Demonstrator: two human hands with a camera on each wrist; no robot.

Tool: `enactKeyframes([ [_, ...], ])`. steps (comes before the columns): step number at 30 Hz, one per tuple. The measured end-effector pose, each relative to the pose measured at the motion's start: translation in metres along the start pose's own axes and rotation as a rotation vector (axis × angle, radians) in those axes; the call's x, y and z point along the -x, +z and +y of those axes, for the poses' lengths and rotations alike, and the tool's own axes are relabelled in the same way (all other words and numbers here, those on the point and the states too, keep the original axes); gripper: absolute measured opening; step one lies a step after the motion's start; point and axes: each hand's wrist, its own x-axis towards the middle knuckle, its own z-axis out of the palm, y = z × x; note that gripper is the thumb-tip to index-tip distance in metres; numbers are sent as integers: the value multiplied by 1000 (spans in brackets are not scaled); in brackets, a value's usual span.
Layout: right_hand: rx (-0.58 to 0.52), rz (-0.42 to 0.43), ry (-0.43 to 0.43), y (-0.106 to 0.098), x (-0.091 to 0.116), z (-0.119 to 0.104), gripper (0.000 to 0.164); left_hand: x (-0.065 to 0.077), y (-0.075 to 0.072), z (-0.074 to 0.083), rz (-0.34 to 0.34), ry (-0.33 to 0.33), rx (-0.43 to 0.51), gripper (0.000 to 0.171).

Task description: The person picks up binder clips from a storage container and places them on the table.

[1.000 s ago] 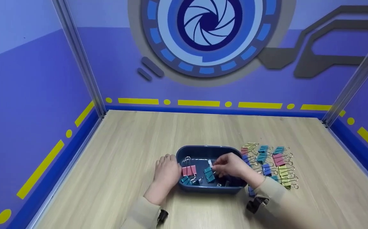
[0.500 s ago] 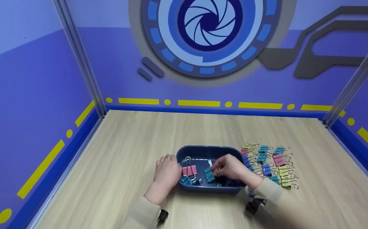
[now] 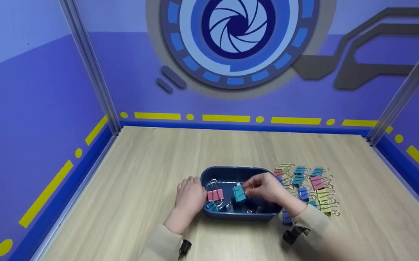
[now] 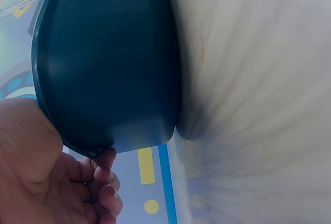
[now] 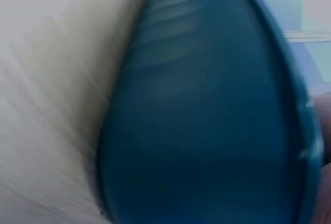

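A dark blue plastic bin (image 3: 231, 216) stands on the table between the hands. At its left end my left hand (image 3: 190, 195) grips the rim; in the left wrist view curled fingers (image 4: 106, 175) lie against the bin's outer wall (image 4: 114, 63). My right hand (image 3: 265, 188) is over the bin's right half and pinches a teal binder clip (image 3: 239, 194) by its wire handle. Inside the bin, at the left, lie a pink binder clip (image 3: 215, 195) and another teal binder clip (image 3: 212, 206). The bin wall (image 5: 207, 100) hides most of the right hand in its wrist view.
Right of the bin, binder clips lie in rough columns: teal clips (image 3: 299, 179), a pink clip (image 3: 317, 182), a blue clip (image 3: 303, 194) and yellow clips (image 3: 323, 195). The right forearm covers some of them. Blue printed panels (image 3: 129, 79) enclose the wooden table (image 3: 151, 152).
The right hand has taken hold of the teal binder clip and lifted it slightly, turning it more upright. The left hand stays on the bin's rim.
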Motion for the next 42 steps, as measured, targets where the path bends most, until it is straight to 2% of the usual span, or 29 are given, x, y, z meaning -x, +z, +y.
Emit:
enactKeyframes([
  [6,-26,24,-17,-11,13,-8,15,2,0,0,14,11,-16,25],
  [11,-19,45,-28,-24,27,-13,17,1,-2,1,-1,2,-23,27],
  [21,-71,95,73,-57,71,-15,25,1,-2,2,-4,3,-22,27],
  [27,-89,120,115,-78,107,0,31,0,-2,3,-7,-5,-23,27],
  [35,-139,79,303,-100,154,30,43,2,-3,2,36,31,-49,23],
  [42,-137,55,391,-107,172,52,44,2,-2,3,53,28,-56,22],
])
